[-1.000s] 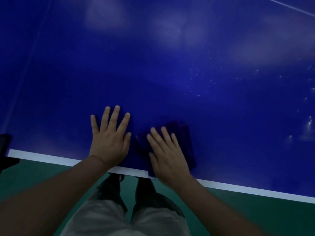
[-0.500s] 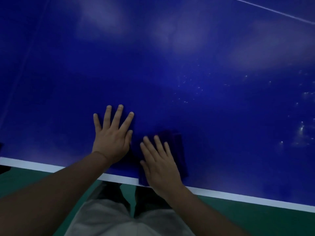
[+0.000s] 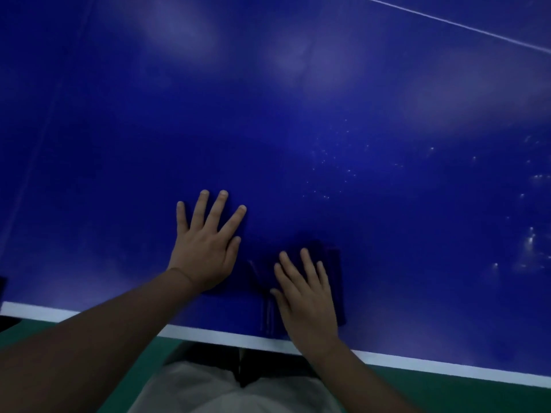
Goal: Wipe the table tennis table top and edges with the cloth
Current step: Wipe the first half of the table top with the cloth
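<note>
Near the table tennis table (image 3: 298,114) edge, right hand (image 3: 307,299) presses the cloth (image 3: 335,278), left hand (image 3: 205,248) flat, fingers spread.

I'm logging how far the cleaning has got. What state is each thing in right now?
Cloth: folded, lying flat on the table near its white edge, under the right hand.
Right hand: fingers straight, pressing on the cloth.
Left hand: fingers spread, flat on the bare table beside the cloth.
Table: blue top, with pale specks to the right, beyond the cloth.
</note>
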`<state>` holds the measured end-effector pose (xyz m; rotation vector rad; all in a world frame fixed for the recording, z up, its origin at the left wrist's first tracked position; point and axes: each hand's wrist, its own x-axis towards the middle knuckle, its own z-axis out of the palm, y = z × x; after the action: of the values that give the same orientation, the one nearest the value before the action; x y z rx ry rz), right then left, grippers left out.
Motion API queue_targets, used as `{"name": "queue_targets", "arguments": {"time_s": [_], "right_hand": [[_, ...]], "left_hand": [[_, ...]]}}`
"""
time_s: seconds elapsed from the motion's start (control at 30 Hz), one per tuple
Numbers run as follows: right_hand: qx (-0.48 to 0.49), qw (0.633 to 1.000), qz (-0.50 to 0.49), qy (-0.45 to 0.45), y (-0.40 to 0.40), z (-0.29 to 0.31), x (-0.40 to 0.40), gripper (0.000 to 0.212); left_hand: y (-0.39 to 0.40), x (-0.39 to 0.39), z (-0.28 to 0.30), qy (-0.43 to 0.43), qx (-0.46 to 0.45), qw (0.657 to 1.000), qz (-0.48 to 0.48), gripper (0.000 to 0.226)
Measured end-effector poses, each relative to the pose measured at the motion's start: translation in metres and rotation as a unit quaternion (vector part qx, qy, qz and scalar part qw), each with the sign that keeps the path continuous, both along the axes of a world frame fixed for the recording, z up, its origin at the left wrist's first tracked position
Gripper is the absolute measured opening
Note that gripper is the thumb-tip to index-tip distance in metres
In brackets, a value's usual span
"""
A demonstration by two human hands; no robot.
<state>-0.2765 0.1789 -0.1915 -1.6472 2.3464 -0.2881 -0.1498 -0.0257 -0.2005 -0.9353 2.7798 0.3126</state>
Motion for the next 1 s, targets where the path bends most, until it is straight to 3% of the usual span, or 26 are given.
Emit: {"name": "queue_targets", "arguments": {"time_s": [0.1, 0.23, 0.3, 0.4, 0.57, 0.67, 0.8, 0.9, 1.0], "right_hand": [[-0.021, 1.000, -0.002, 0.012, 0.005, 0.000, -0.030, 0.046], [-0.013, 0.981, -0.194, -0.025, -0.053, 0.002, -0.076, 0.043], [-0.007, 0.969, -0.244, -0.037, -0.102, 0.000, -0.088, 0.043], [0.005, 0.982, -0.187, -0.029, -0.143, -0.005, -0.081, 0.044], [0.033, 0.999, -0.019, 0.003, -0.085, 0.005, -0.086, 0.048], [0.027, 0.994, -0.105, -0.001, -0.086, 0.004, -0.129, 0.042], [0.006, 0.964, -0.263, -0.021, -0.171, -0.002, -0.163, 0.046], [-0.010, 0.971, -0.239, -0.016, -0.217, -0.008, -0.143, 0.048], [0.003, 0.988, -0.152, -0.009, -0.193, -0.002, -0.124, 0.049]], "left_hand": [[-0.011, -0.008, -0.002, 0.010, -0.003, 1.000, -0.013, 0.059], [-0.024, -0.019, -0.004, 0.013, -0.003, 1.000, -0.026, 0.058], [-0.029, -0.024, -0.005, 0.017, -0.003, 0.999, -0.032, 0.058], [-0.034, -0.028, -0.005, 0.022, -0.004, 0.999, -0.037, 0.058], [-0.050, -0.037, -0.003, 0.033, -0.001, 0.998, -0.053, 0.058], [-0.069, -0.048, -0.004, 0.032, 0.001, 0.997, -0.075, 0.059], [-0.095, -0.064, -0.005, 0.029, -0.001, 0.996, -0.088, 0.060], [-0.113, -0.078, -0.004, 0.026, -0.005, 0.998, -0.065, 0.060], [-0.129, -0.091, -0.003, 0.027, -0.002, 0.998, -0.050, 0.061]]}}
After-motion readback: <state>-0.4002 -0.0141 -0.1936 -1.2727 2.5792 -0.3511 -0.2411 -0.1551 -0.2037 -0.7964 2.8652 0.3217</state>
